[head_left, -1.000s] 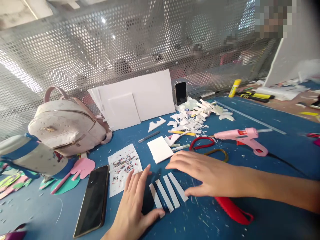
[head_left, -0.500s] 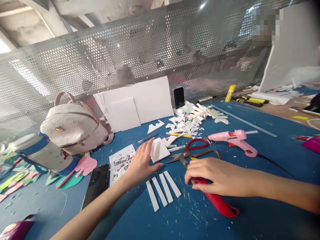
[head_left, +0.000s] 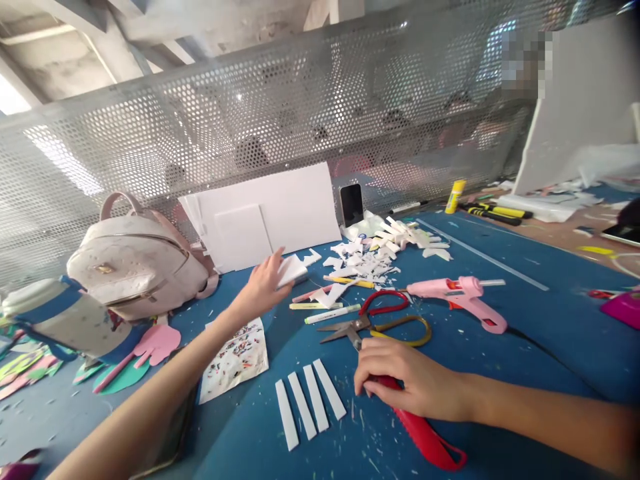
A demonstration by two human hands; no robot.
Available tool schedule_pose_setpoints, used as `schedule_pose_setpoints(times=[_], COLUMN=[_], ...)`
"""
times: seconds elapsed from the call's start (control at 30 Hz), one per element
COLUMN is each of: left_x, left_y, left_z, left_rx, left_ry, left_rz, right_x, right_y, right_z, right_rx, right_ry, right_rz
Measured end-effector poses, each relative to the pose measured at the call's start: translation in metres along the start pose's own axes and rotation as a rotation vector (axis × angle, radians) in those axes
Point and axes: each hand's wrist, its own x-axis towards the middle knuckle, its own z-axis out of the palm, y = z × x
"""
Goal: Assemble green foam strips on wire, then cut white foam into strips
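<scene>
My left hand (head_left: 263,285) is closed on a small white foam-board piece (head_left: 292,269), holding it by its left side just in front of the standing white boards. My right hand (head_left: 393,377) rests low over the table with its fingers round a red utility knife (head_left: 425,437); part of the handle is hidden under the palm. Several white strips (head_left: 314,397) lie side by side to the left of that hand. Scissors (head_left: 360,323) with one red and one brownish-yellow loop lie open just beyond it. Two markers (head_left: 333,313) are beside the scissors' blades.
A pink glue gun (head_left: 463,293) lies right of the scissors. White scraps (head_left: 370,257) are heaped behind. White boards (head_left: 300,207) and a phone (head_left: 351,204) stand near a perforated metal screen. A backpack (head_left: 135,260), a tumbler (head_left: 70,317) and a speckled sheet (head_left: 240,357) are at left.
My left hand has carried the white foam-board piece away and to the left, uncovering the markers and more of the speckled sheet. My right hand stays on the knife. The view has shifted slightly.
</scene>
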Motion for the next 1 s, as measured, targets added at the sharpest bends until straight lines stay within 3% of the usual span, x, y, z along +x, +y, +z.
schedule_pose_setpoints(times=[0.1,0.23,0.33,0.43,0.57,0.7,0.87,1.0], left_x=[0.039,0.084,0.105,0.112,0.104,0.082,0.04,-0.003], left_y=[-0.024,-0.053,-0.068,-0.078,-0.08,-0.065,-0.019,0.032], left_z=[-0.011,-0.012,-0.008,-0.006,-0.01,-0.02,-0.027,-0.029], left_rx=[0.057,0.089,0.127,0.159,0.182,0.176,0.054,-0.094], left_ry=[-0.095,-0.258,-0.232,-0.133,0.048,0.227,0.305,0.247], left_rz=[-0.022,-0.092,-0.159,-0.197,-0.203,-0.155,-0.044,0.065], right_x=[0.0,-0.001,-0.002,-0.001,-0.001,-0.002,-0.003,-0.003], right_y=[0.002,0.005,0.007,0.008,0.008,0.009,0.007,0.004], right_z=[0.001,0.002,0.004,0.004,0.004,0.005,0.004,0.003], right_rx=[0.004,-0.022,-0.033,-0.03,-0.035,-0.038,-0.04,-0.046], right_ry=[0.012,0.022,0.037,0.045,0.044,0.042,0.031,0.033], right_rz=[-0.006,-0.041,-0.084,-0.092,-0.083,-0.091,-0.084,-0.091])
